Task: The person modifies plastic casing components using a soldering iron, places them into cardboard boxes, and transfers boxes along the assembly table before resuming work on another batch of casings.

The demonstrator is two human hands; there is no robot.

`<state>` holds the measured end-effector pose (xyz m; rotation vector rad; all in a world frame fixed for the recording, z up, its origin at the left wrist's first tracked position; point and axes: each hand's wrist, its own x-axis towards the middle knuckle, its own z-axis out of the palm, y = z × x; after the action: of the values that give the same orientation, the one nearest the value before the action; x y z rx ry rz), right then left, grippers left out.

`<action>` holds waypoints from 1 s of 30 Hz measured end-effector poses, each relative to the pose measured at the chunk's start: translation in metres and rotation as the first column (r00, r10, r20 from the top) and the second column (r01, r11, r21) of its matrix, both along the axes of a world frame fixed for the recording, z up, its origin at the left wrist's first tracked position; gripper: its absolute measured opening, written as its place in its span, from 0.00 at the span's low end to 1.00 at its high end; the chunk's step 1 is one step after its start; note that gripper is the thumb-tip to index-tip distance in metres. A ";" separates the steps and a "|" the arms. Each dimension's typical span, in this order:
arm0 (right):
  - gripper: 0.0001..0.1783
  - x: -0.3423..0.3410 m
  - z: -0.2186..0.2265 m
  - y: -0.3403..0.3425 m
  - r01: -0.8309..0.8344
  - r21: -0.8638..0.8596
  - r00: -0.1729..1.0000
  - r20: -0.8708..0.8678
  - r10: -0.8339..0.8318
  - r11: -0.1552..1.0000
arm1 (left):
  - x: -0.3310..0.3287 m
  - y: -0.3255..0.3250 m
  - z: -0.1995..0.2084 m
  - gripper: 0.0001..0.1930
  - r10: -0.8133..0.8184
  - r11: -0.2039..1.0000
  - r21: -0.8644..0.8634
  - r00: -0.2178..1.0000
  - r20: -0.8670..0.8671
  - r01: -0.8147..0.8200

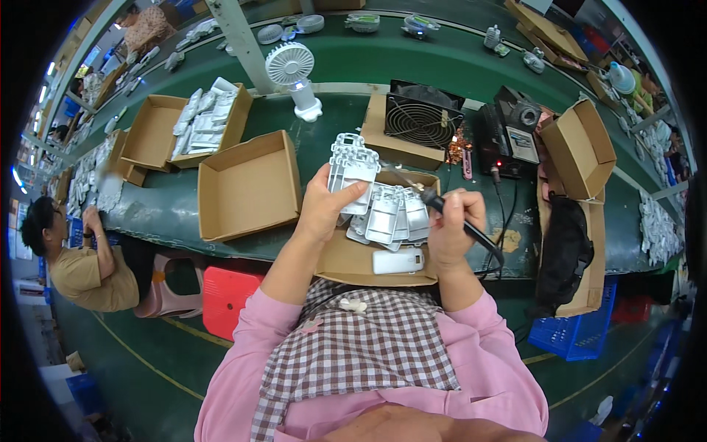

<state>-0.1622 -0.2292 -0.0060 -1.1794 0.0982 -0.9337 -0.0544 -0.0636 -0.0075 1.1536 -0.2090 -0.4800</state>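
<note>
Worker (74, 258) in a tan shirt sits far left of the tray, below the bench (412, 66) edge, bent over. Box of white parts (193, 121) lies up-left of the tray, flaps open, parts stacked in it. Open carton (249, 186) sits just left of the tray, inside bare. Small white fan (293, 77) stands up-left of the tray, behind the carton.

Left hand (324, 206) is at the tray's left rim, closed on a white plastic frame (352, 163); thumb lies across the frame's lower edge, frame upright and raised above the tray. Tray (346, 261) is a shallow cardboard box at the bench's near edge, in front of the person. Pile of grey-white shells (390, 214) fans out inside it; one white flat piece (398, 261) lies alone nearer the tray's front wall.

Right hand (453, 228) is at the tray's right rim, closed on a black iron (460, 221); its tip points up-left toward the frame, and whether it touches I cannot tell. Cord runs down-right from the grip. Hands are apart, the pile between them.

Black grille fan (421, 114) rests on a box behind the tray. Black station (508, 132) with a red light sits up-right of the tray. Open box (582, 147) stands further right. Blue crate (578, 331) sits on the floor, down-right of the tray.
</note>
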 end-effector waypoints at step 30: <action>0.10 0.005 0.002 0.005 -0.020 -0.229 0.987 -0.162 -0.018 0.973 | 0.001 0.002 0.003 0.23 -0.031 0.998 0.061 0.999 -0.006 0.031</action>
<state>-0.1569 -0.2246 -0.0038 -1.4706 0.1234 -0.8624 -0.0536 -0.0620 -0.0043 1.2097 -0.2092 -0.5200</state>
